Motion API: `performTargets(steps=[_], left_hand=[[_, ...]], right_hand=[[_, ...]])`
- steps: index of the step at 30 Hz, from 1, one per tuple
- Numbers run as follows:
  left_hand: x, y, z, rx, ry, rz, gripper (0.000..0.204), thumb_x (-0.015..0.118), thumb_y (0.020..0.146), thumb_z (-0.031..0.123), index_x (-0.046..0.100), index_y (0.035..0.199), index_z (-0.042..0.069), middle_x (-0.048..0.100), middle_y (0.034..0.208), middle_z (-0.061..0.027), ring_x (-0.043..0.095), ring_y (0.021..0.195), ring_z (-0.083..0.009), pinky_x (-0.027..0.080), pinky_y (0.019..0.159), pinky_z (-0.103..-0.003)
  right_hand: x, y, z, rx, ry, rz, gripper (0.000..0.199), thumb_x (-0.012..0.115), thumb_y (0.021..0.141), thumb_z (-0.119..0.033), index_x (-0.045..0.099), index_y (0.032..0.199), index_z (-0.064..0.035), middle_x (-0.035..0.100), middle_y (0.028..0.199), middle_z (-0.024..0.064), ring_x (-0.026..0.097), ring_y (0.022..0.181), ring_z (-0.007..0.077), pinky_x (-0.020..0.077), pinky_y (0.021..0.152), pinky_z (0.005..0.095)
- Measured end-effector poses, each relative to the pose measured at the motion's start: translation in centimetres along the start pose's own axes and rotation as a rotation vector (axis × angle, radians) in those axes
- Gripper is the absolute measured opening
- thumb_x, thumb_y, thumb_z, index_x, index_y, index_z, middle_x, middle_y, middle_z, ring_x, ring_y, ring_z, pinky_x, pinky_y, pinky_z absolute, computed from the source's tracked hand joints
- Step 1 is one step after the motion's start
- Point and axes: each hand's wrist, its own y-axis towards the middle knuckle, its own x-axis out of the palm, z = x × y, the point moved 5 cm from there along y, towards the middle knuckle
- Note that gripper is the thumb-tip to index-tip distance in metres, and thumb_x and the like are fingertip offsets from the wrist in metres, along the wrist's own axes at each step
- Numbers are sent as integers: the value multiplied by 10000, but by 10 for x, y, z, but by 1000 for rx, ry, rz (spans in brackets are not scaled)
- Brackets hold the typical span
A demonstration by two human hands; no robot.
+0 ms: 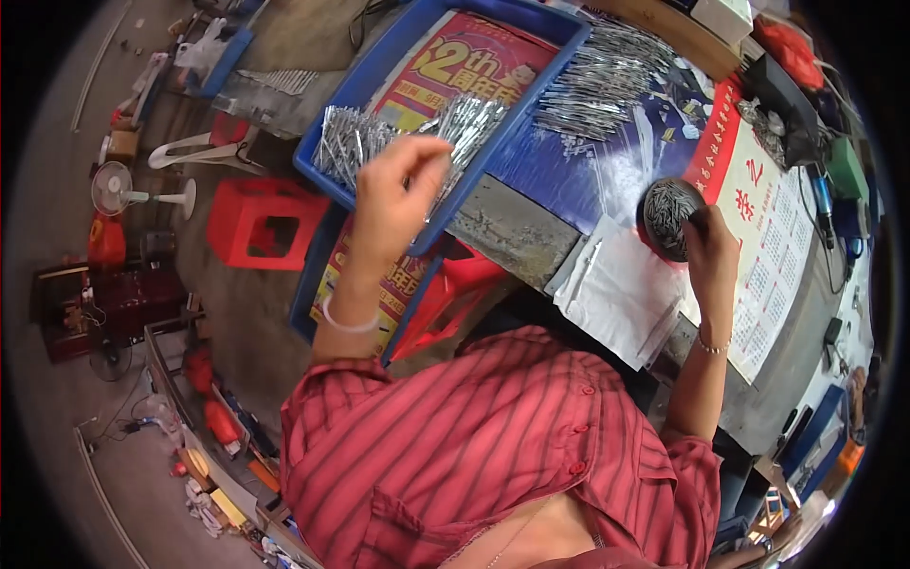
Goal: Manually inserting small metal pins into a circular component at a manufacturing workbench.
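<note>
Landmark: the blue tray [379, 71], a shallow plastic tray lined with a red and yellow printed sheet, tilted over the edge of the worktable [517, 232].
Left hand: the left hand [398, 204] is raised over the tray's near rim, fingers curled and pinched on a small packet of silver pins [464, 123] that fans up and away from the fingertips; a pale bangle sits on the wrist.
Packets in the tray: a heap of small clear packets [351, 137] filled with silver metal pieces lies in the tray's left corner, just beside the left hand.
Right hand: the right hand [711, 247] is well to the right of the tray, closed around the edge of a round dark dish [668, 216]; a thin bracelet is on the wrist.
Dish: it is held tilted, its open face turned toward the tray, full of loose silver pins.
Loose pile: a wide spread of filled packets [602, 81] lies on the blue sheet just beyond the tray's right rim.
Empty bags: a stack of clear flat bags [616, 284] lies on the table below the dish, right of the tray.
Calendar: a red and white calendar sheet [768, 256] lies right of the dish, far from the tray.
Stool: a red plastic stool [261, 223] stands on the floor just left of the tray.
</note>
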Motion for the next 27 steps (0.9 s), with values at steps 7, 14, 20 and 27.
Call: performTargets(steps=[7, 14, 20, 27], left_hand=[[3, 87, -60, 31, 197, -152, 244, 601, 824, 141, 621, 1023, 0, 687, 878, -158, 674, 846, -261, 516, 753, -354], [40, 105, -96, -71, 663, -391, 425, 495, 750, 71, 457, 1169, 16, 608, 1004, -317, 575, 1002, -455, 441, 885, -494], [34, 112, -92, -65, 612, -327, 444, 527, 732, 52, 454, 1168, 6, 631, 1002, -261, 599, 978, -413, 452, 873, -470], [-12, 90, -7, 119, 28, -4, 479, 545, 834, -2, 409, 1293, -14, 643, 827, -84, 602, 732, -121, 484, 680, -260]], right_hand=[[-7, -33, -34, 48, 202, -37, 122, 618, 835, 8, 534, 923, 21, 602, 754, 113, 567, 645, 146, 458, 623, 261], [2, -65, -40, 84, 232, -90, 121, 614, 813, 30, 534, 903, 15, 581, 737, 116, 568, 625, 176, 462, 613, 276], [4, -65, -36, 79, 242, -95, 139, 609, 804, 38, 543, 923, 12, 595, 751, 125, 593, 639, 197, 470, 620, 286], [-8, -54, -43, 90, 311, 51, 311, 599, 812, 45, 577, 1120, 8, 618, 805, 126, 585, 658, 168, 468, 645, 267]])
